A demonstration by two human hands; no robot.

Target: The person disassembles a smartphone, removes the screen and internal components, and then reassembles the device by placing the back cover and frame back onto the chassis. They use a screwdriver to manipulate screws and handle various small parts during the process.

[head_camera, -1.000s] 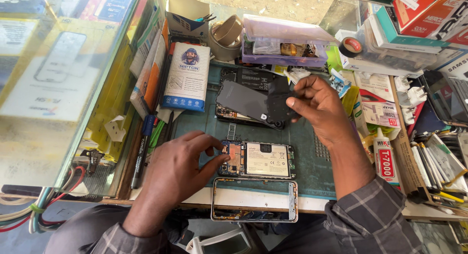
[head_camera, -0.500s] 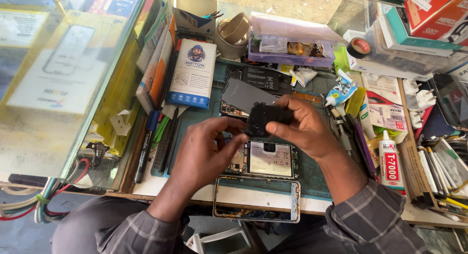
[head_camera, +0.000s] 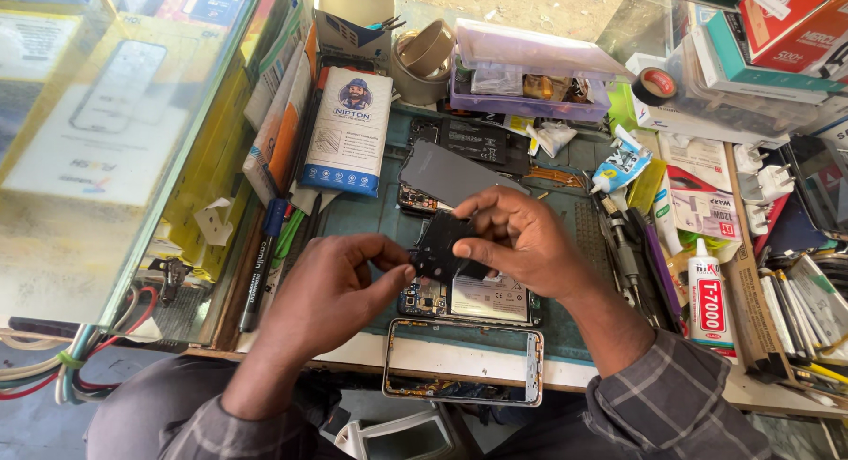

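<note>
Above green repair mat (head_camera: 565, 332), both hands pinching small flat black plastic cover piece (head_camera: 439, 241). Left hand (head_camera: 331, 292) gripping lower edge with thumb and forefinger; right hand (head_camera: 521, 239) clamping right side. Piece hovering over opened phone body with white battery (head_camera: 481, 299). Empty phone frame (head_camera: 459, 363) lying just below.

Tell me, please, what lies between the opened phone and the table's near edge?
In the head view, an empty phone frame lies there, below the opened phone.

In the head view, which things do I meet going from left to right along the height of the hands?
Blue pen → left hand → black part held by both hands → right hand → screwdriver → white glue tube.
</note>
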